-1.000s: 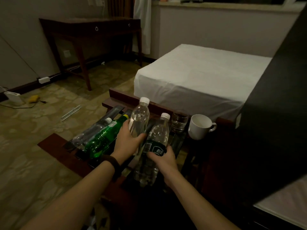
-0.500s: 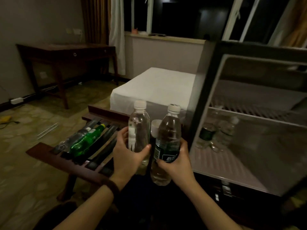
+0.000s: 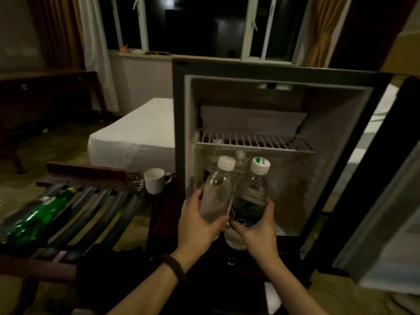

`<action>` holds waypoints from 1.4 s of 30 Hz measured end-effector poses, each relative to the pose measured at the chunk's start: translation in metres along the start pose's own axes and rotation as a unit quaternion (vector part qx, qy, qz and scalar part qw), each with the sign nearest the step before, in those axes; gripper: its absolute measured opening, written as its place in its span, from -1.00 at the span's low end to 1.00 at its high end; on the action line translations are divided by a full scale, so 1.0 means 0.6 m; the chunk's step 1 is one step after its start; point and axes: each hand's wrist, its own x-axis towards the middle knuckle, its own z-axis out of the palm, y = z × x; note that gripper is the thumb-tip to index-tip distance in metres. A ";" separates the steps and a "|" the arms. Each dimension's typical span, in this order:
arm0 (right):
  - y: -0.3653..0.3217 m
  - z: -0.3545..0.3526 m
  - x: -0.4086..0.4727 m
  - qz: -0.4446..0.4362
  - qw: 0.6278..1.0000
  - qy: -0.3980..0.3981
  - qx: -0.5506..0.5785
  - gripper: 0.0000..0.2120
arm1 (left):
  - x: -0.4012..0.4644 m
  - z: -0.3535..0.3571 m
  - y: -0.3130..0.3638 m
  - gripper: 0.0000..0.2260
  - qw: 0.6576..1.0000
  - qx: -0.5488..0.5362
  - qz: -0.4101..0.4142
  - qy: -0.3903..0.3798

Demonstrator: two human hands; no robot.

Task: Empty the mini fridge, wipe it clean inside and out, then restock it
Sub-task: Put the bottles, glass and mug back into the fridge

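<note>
- Head view: the mini fridge [image 3: 284,114] stands open in front of the person, its door [image 3: 386,201] swung out to the right.
- The left hand [image 3: 200,226] grips a clear water bottle [image 3: 217,192] with a white cap, fingers and thumb curled round its lower half.
- The right hand [image 3: 256,230] grips a second bottle [image 3: 250,201] with a dark label and a green-and-white cap, fingers wrapped round the label.
- Both bottles are upright, leaning slightly left, side by side and touching, held at the mouth of the fridge's lower compartment, under the wire shelf [image 3: 254,142].
- Further bottles [image 3: 239,163] stand at the back of the lower compartment, behind the two held ones; how many is too blurred to tell.
- A dark band [image 3: 175,267] circles the left wrist.
- Left of the fridge, a slatted wooden rack [image 3: 91,208] carries a green bottle [image 3: 38,217] lying on its side, with a clear bottle just beside it.
- A white cup [image 3: 155,180] and a glass [image 3: 135,181] stand side by side between the rack and the fridge.
- Behind is a bed [image 3: 136,135] with a white sheet, a dark wooden desk [image 3: 45,92] on the left, and a window [image 3: 195,26] with curtains.
</note>
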 end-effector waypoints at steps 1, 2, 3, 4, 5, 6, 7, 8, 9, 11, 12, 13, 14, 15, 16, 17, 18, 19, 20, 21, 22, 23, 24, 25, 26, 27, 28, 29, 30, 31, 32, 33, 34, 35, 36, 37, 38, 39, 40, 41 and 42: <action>0.017 -0.013 0.016 0.008 1.000 0.012 -0.013 -0.18 | 0.008 0.026 -0.004 -0.30 1.000 -0.009 -0.010 -0.013; 0.031 -0.025 0.032 0.013 0.999 0.022 -0.028 -0.18 | 0.017 0.051 -0.009 -0.33 0.999 -0.027 -0.014 -0.028; 0.049 -0.035 0.048 0.016 0.998 0.036 -0.043 -0.20 | 0.027 0.076 -0.015 -0.35 0.998 -0.049 -0.015 -0.043; 0.064 -0.044 0.064 0.016 0.997 0.048 -0.059 -0.23 | 0.039 0.099 -0.022 -0.35 0.996 -0.067 -0.020 -0.059; 0.080 -0.051 0.080 0.018 0.995 0.060 -0.075 -0.25 | 0.051 0.122 -0.026 -0.35 0.994 -0.082 -0.026 -0.071; 0.094 -0.057 0.096 0.021 0.993 0.070 -0.090 -0.25 | 0.065 0.143 -0.028 -0.34 0.992 -0.094 -0.032 -0.078; 0.109 -0.063 0.112 0.029 0.991 0.079 -0.103 -0.26 | 0.079 0.164 -0.030 -0.34 0.990 -0.105 -0.036 -0.082; 0.123 -0.067 0.128 0.037 0.989 0.085 -0.113 -0.26 | 0.093 0.183 -0.029 -0.34 0.989 -0.115 -0.039 -0.087; 0.136 -0.071 0.144 0.044 0.988 0.091 -0.118 -0.26 | 0.107 0.202 -0.030 -0.34 0.987 -0.123 -0.041 -0.094; 0.151 -0.077 0.174 0.060 0.986 0.096 -0.122 -0.30 | 0.132 0.235 -0.035 -0.38 0.986 -0.121 -0.029 -0.114; 0.158 -0.081 0.187 0.073 0.985 0.093 -0.124 -0.35 | 0.143 0.248 -0.039 -0.40 0.986 -0.108 -0.019 -0.122; 0.168 -0.081 0.202 0.087 0.985 0.084 -0.123 -0.43 | 0.154 0.261 -0.045 -0.38 0.988 -0.093 -0.010 -0.125; 0.176 -0.082 0.214 0.098 0.985 0.077 -0.119 -0.50 | 0.165 0.273 -0.052 -0.36 0.989 -0.078 -0.006 -0.128; 0.188 -0.081 0.227 0.108 0.983 0.084 -0.120 -0.52 | 0.176 0.285 -0.060 -0.34 0.989 -0.070 -0.005 -0.132; 0.199 -0.079 0.239 0.107 0.982 0.097 -0.120 -0.43 | 0.185 0.295 -0.066 -0.33 0.988 -0.069 -0.007 -0.140; 0.207 -0.076 0.250 0.105 0.981 0.112 -0.121 -0.31 | 0.193 0.305 -0.071 -0.34 0.986 -0.074 -0.009 -0.148; 0.213 -0.074 0.260 0.099 0.980 0.124 -0.120 -0.23 | 0.199 0.313 -0.072 -0.36 0.985 -0.077 -0.013 -0.156; 0.218 -0.071 0.270 0.099 0.980 0.130 -0.117 -0.21 | 0.204 0.323 -0.077 -0.37 0.984 -0.079 -0.016 -0.160; 0.221 -0.069 0.277 0.102 0.979 0.135 -0.111 -0.19 | 0.208 0.332 -0.081 -0.37 0.984 -0.078 -0.021 -0.160; 0.224 -0.067 0.284 0.106 0.980 0.135 -0.102 -0.16 | 0.213 0.341 -0.088 -0.36 0.985 -0.079 -0.021 -0.154; 0.229 -0.066 0.288 0.108 0.982 0.128 -0.091 -0.13 | 0.217 0.349 -0.096 -0.34 0.986 -0.076 -0.028 -0.146; 0.234 -0.065 0.291 0.110 0.983 0.124 -0.080 -0.11 | 0.220 0.358 -0.104 -0.33 0.988 -0.073 -0.028 -0.137; 0.238 -0.064 0.294 0.108 0.984 0.122 -0.070 -0.10 | 0.223 0.364 -0.109 -0.32 0.989 -0.067 -0.029 -0.125; 0.242 -0.062 0.296 0.107 0.985 0.123 -0.060 -0.11 | 0.226 0.372 -0.116 -0.31 0.991 -0.063 -0.026 -0.115; 0.244 -0.059 0.297 0.102 0.985 0.126 -0.052 -0.10 | 0.228 0.378 -0.117 -0.31 0.992 -0.063 -0.031 -0.108; 0.246 -0.055 0.299 0.098 0.985 0.133 -0.049 -0.09 | 0.232 0.385 -0.121 -0.31 0.992 -0.066 -0.035 -0.101; 0.248 -0.052 0.303 0.091 0.985 0.139 -0.053 -0.08 | 0.235 0.389 -0.122 -0.30 0.993 -0.063 -0.038 -0.093; 0.250 -0.049 0.308 0.088 0.984 0.141 -0.058 -0.08 | 0.239 0.395 -0.125 -0.30 0.995 -0.056 -0.031 -0.078; 0.252 -0.048 0.312 0.089 0.984 0.138 -0.063 -0.07 | 0.241 0.398 -0.124 -0.30 0.996 -0.044 -0.027 -0.069; 0.253 -0.047 0.316 0.095 0.984 0.135 -0.063 -0.07 | 0.245 0.402 -0.127 -0.31 0.997 -0.035 -0.021 -0.058; 0.253 -0.046 0.318 0.102 0.984 0.130 -0.060 -0.07 | 0.248 0.405 -0.129 -0.32 0.998 -0.031 -0.025 -0.055; 0.254 -0.045 0.319 0.109 0.984 0.127 -0.059 -0.06 | 0.249 0.404 -0.127 -0.34 0.998 -0.029 -0.028 -0.053; 0.251 -0.045 0.318 0.114 0.984 0.126 -0.060 -0.06 | 0.249 0.402 -0.124 -0.34 0.997 -0.026 -0.035 -0.058; 0.248 -0.047 0.317 0.117 0.983 0.125 -0.063 -0.06 | 0.250 0.400 -0.123 -0.35 0.997 -0.019 -0.031 -0.065; 0.244 -0.050 0.316 0.120 0.984 0.118 -0.065 -0.08 | 0.249 0.396 -0.120 -0.36 0.997 -0.012 -0.030 -0.076; 0.240 -0.054 0.314 0.125 0.984 0.106 -0.069 -0.13 | 0.249 0.392 -0.120 -0.38 0.996 -0.009 -0.029 -0.086; 0.235 -0.058 0.313 0.131 0.984 0.095 -0.080 -0.18 | 0.248 0.388 -0.120 -0.41 0.995 -0.008 -0.032 -0.095; 0.230 -0.062 0.312 0.137 0.983 0.083 -0.092 -0.24 | 0.246 0.382 -0.117 -0.44 0.995 -0.008 -0.030 -0.096; 0.224 -0.065 0.310 0.142 0.981 0.076 -0.108 -0.27 | 0.242 0.375 -0.113 -0.46 0.995 -0.009 -0.026 -0.093; 0.220 -0.066 0.308 0.138 0.980 0.072 -0.123 -0.30 | 0.236 0.368 -0.108 -0.48 0.996 -0.014 -0.018 -0.087; 0.216 -0.066 0.304 0.129 0.979 0.070 -0.140 -0.31 | 0.229 0.360 -0.101 -0.50 0.996 -0.022 -0.013 -0.084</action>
